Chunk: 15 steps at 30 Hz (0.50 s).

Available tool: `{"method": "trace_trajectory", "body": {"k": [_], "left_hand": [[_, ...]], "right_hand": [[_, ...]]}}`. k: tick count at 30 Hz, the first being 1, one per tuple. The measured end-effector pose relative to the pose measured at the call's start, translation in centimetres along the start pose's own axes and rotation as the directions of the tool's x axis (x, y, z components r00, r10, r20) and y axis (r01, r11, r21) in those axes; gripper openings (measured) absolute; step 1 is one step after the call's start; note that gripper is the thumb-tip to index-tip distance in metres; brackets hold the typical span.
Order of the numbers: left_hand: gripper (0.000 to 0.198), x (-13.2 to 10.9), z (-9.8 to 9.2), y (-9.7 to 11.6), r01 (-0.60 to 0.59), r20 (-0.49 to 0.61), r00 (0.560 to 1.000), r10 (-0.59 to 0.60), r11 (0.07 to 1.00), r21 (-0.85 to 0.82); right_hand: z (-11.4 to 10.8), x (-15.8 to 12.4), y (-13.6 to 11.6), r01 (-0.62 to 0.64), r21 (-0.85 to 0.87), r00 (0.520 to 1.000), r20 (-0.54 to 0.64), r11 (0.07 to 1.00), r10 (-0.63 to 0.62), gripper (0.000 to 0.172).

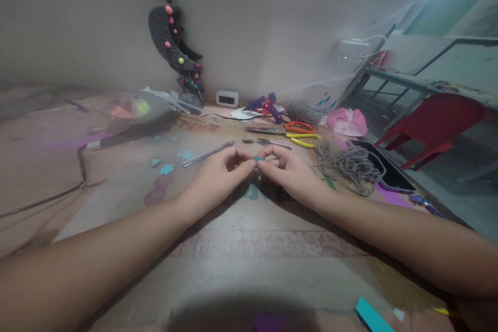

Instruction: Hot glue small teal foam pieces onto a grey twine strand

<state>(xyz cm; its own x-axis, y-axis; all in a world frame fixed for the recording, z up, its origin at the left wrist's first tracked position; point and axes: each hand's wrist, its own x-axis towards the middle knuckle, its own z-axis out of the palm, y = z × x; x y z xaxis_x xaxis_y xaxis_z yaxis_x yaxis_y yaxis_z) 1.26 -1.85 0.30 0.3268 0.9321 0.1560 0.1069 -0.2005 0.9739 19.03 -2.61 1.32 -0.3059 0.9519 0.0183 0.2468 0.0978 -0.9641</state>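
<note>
Between the fingertips of both hands is a small teal piece (pixel 258 158), mostly covered by the fingers; its exact shape is hidden. My left hand (pixel 230 166) pinches it from the left with thumb and forefinger. From the other side my right hand (pixel 283 164) pinches it too, its fingers curled. Left of my left hand lie a teal flower cutout (pixel 167 169) and a paler flower (pixel 187 154). A pen (pixel 208 153) rests just behind that hand. Beyond my right hand are yellow-handled scissors (pixel 305 140) and orange-handled pliers or scissors (pixel 299 127).
Grey yarn (pixel 356 166) lies tangled at right, beside a dark phone or tablet (pixel 383 166). A purple glue gun (pixel 268 106), a white digital clock (pixel 227 98) and a pink plastic bag (pixel 347 122) stand near the wall. A teal strip (pixel 372 315) lies in front.
</note>
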Motion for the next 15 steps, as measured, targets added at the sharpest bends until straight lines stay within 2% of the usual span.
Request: {"method": "trace_trajectory", "body": {"k": [8, 15], "left_hand": [[0.013, -0.03, -0.04, 0.25, 0.024, -0.009, 1.0, -0.023, 0.999, 0.042], [0.015, -0.04, -0.07, 0.32, 0.035, 0.015, 0.999, -0.034, 0.999, -0.027]], "right_hand": [[0.14, -0.24, -0.22, 0.007, 0.013, 1.0, 0.024, 1.0, -0.007, 0.025], [-0.04, -0.05, -0.02, 0.037, 0.08, 0.999, 0.012, 0.996, -0.039, 0.034]]}}
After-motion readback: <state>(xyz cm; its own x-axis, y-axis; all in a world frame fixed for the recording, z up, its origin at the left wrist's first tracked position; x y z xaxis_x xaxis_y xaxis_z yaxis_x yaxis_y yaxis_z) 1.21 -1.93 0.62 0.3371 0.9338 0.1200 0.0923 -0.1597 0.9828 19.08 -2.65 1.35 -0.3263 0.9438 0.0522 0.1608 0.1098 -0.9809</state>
